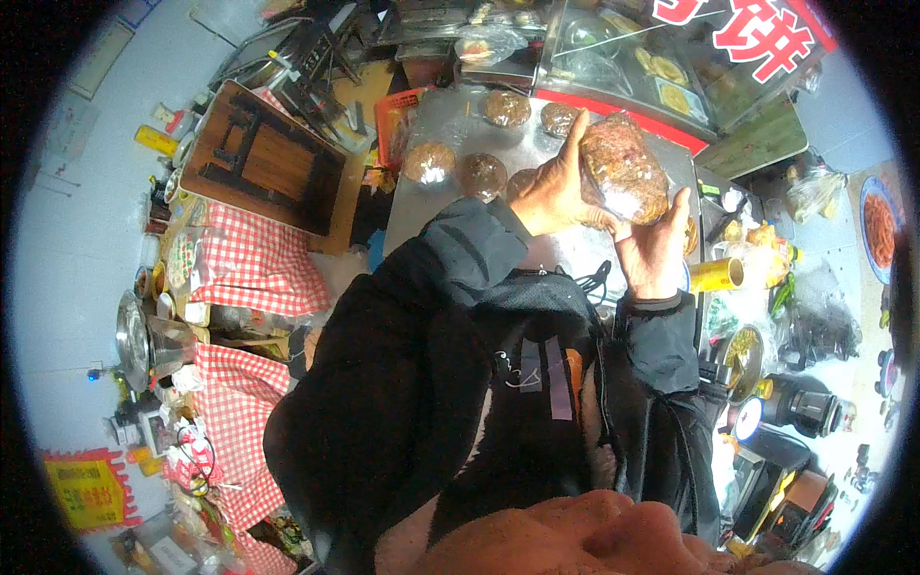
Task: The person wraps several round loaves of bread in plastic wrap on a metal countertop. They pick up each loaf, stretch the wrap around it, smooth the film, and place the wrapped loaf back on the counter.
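Over the metal table [439,123], between both clasping hands [556,199], a shiny, lumpy, plastic-wrapped reddish-brown mass [625,165]

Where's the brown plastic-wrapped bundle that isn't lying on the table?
In the head view, upper right of centre: the bundle is held between your left hand and right hand, above the metal table.

Left grip [554,199] and right grip [651,255] cupped close together, fingers [577,137] curved — left arm [446,249] angled inward.
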`<state>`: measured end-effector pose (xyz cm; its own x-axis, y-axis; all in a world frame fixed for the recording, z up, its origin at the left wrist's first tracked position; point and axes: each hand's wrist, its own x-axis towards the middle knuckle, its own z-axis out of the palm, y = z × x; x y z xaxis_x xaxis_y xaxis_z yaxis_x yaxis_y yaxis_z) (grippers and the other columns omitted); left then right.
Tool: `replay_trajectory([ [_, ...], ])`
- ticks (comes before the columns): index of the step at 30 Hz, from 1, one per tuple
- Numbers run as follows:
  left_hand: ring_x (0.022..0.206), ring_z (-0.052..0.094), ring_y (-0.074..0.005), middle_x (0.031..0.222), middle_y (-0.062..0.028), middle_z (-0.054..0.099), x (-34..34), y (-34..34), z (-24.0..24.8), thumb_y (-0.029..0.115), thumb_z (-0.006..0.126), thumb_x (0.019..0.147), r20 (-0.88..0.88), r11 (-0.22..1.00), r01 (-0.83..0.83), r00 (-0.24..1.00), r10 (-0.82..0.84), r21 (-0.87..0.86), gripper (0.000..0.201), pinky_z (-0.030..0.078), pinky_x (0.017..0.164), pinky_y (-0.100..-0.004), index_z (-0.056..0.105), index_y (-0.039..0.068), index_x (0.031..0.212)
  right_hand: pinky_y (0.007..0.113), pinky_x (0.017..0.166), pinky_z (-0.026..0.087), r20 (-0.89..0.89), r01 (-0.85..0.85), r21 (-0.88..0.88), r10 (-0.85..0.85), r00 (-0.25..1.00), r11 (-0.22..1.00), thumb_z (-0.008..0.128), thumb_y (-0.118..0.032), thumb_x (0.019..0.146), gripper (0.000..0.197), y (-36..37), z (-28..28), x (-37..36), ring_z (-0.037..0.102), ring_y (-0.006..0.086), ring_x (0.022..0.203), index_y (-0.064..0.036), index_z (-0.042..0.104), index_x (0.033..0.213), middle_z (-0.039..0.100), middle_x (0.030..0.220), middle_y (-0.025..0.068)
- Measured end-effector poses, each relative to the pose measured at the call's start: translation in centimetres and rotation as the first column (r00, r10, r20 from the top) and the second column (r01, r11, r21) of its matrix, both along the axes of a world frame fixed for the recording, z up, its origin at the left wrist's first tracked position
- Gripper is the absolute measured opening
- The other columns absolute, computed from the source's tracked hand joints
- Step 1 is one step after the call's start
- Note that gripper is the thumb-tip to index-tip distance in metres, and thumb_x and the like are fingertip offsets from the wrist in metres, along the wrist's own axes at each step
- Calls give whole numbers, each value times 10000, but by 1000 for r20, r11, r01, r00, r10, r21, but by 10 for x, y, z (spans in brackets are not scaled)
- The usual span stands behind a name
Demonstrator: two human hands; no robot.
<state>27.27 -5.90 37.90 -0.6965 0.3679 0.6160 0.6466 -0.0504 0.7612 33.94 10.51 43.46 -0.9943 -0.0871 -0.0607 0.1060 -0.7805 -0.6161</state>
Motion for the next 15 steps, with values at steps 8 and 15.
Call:
replay_trajectory([
  [8, 1500, 266, -270, 1625, -166, 231, 33, -17, 4, 118, 724, 887, 259, 965, 55, 958, -124, 257, 1005, 207, 1228, -408, 21, 13, 1597, 515, 1000, 514, 15, 79, 27, -79, 997, 997, 381, -603, 1031, 684, 3, -2, 4, 541, 315, 1301, -83, 416, 1474, 525, 1445, 122],
  [15, 1397, 423, -289, 1516, -156, 430, 50, 14, 17, 269, 450, 1036, 320, 917, -238, 938, 132, 321, 553, 266, 1197, -435, 334, -2, 1504, 481, 1138, 376, -72, 332, 84, -326, 943, 940, 394, -554, 1048, 649, -23, -11, 6, 461, 283, 1365, -77, 390, 1488, 492, 1468, 105],
])
